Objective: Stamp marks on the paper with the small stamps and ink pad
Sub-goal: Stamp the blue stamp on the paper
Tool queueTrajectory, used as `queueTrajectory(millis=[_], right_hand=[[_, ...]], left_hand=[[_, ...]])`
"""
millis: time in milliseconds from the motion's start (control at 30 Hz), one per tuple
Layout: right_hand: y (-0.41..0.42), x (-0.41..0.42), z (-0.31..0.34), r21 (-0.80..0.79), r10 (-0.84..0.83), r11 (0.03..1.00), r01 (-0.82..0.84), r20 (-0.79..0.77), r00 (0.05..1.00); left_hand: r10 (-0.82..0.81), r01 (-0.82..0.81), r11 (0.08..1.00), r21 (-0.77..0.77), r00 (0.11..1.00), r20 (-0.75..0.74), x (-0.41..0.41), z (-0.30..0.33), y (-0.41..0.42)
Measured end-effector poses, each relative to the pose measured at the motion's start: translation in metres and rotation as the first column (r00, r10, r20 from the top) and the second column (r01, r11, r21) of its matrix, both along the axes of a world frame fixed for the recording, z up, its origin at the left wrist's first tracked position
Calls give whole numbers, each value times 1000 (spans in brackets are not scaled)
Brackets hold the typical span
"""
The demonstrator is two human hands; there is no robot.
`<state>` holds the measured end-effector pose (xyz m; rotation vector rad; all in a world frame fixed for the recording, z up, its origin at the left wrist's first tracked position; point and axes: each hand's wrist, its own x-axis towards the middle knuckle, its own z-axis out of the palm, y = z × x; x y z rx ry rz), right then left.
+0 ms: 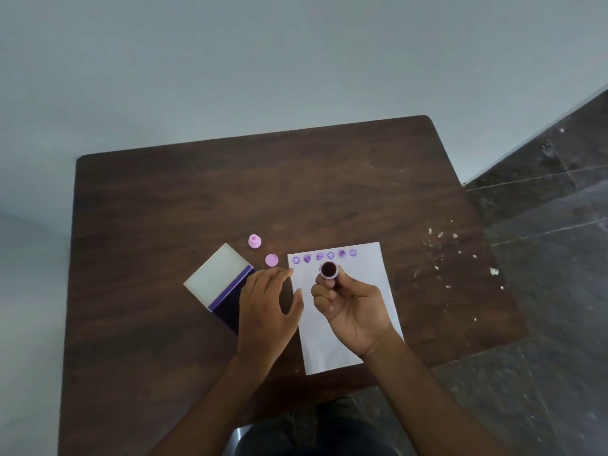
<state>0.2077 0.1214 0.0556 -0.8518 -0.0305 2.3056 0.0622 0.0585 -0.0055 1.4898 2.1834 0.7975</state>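
A white paper [358,311] lies on the dark wooden table [197,192], with a row of several purple marks along its top edge. My right hand [352,307] holds a small round stamp [329,269] above the paper, its dark inked face turned up toward me. My left hand [263,311] hovers with fingers spread over the paper's left edge and partly hides the open purple ink pad [230,307], whose pale lid [217,274] is folded back. Two pink stamps, one upright [254,241] and one showing a flat disc [271,260], rest on the table beyond the pad.
The table's right side carries scattered white flecks [454,238]. A grey wall rises behind the far edge. Dark tiled floor [543,258] lies to the right. My legs show below the near table edge.
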Motion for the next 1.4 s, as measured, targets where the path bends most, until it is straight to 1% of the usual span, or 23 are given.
queueTrajectory(millis=[133, 200, 267, 367, 433, 500, 533, 600, 667, 767, 800, 900, 1033, 1100, 1167, 1233, 1400], right_hand=[[7, 17, 0, -2, -39, 999, 39, -18, 999], [12, 27, -3, 8, -54, 999, 54, 6, 999], [16, 39, -8, 3, -82, 997, 82, 63, 995], [28, 56, -19, -32, -174, 982, 184, 201, 964], [37, 66, -27, -44, -228, 966, 255, 322, 919], [48, 72, -36, -3, -248, 959, 284, 479, 842], [54, 75, -41, 43, -249, 961, 274, 571, 783], [63, 78, -51, 172, -272, 961, 215, 716, 643], [73, 78, -59, 291, -302, 951, 104, 804, 512], [83, 76, -72, 362, -326, 927, -97, 907, 268], [85, 75, -76, 376, -340, 916, -137, 912, 228], [89, 71, -90, 420, -387, 866, -273, 907, 167], [87, 70, -105, 492, -493, 729, -477, 860, 133], [86, 71, -109, 506, -537, 668, -546, 836, 117], [85, 75, -112, 505, -568, 639, -580, 818, 87], [84, 78, -114, 502, -580, 640, -581, 812, 63], [84, 79, -120, 501, -597, 613, -611, 800, 57]], left_hand=[[-49, 49, 999, -6, 999, -4, 14, -1, 14], [-83, 83, 996, -29, 996, 27, 21, -4, 20], [-132, 138, 989, -61, 987, 91, 27, -5, 28], [-189, 216, 972, -95, 954, 234, 41, -5, 44], [-181, 214, 972, -101, 947, 266, 48, -5, 56], [-159, 194, 976, -104, 948, 277, 56, -12, 70], [-149, 185, 977, -104, 948, 281, 60, -17, 77], [-141, 173, 979, -107, 956, 257, 67, -28, 90], [-134, 157, 982, -104, 971, 200, 74, -38, 101], [-102, 112, 991, -78, 986, 130, 84, -47, 111], [-92, 101, 992, -76, 989, 114, 86, -50, 113], [-94, 98, 993, -58, 993, 73, 89, -59, 116], [-88, 86, 996, 26, 994, 61, 89, -71, 116], [-89, 87, 995, 53, 995, 41, 90, -74, 116], [-95, 94, 995, 45, 995, 8, 91, -76, 115], [-94, 94, 995, 28, 996, -6, 91, -78, 115], [-94, 94, 996, 10, 995, -12, 91, -79, 114]])
